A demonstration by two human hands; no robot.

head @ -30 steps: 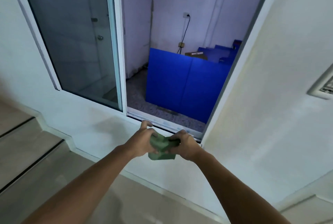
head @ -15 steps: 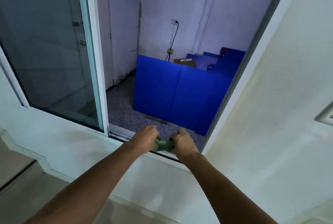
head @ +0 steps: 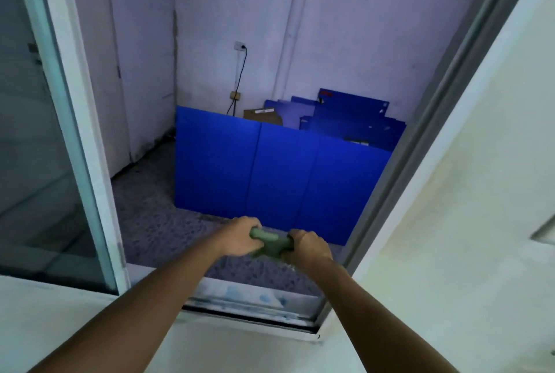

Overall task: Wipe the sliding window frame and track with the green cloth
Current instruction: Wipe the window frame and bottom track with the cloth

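Note:
A bunched green cloth (head: pixel 270 243) is stretched between my two hands, out past the open window. My left hand (head: pixel 238 236) grips its left end and my right hand (head: pixel 306 248) grips its right end, both with curled fingers. Both forearms reach over the bottom window track (head: pixel 252 302), a pale channel with bluish smears and a dark front edge. The sliding glass pane (head: pixel 45 162) with its white frame (head: pixel 87 138) stands at the left. The grey right jamb (head: pixel 420 138) slants up to the right.
Beyond the opening lies a small room with a speckled floor (head: pixel 150 216), blue panels (head: pixel 270 168) leaning against the wall, a cardboard piece and a wall socket (head: pixel 239 46) with a black cable. White wall (head: pixel 465 222) flanks the window on the right.
Both hands have carried the cloth up from below the sill and out through the opening, beyond the track. The view has moved closer to the window.

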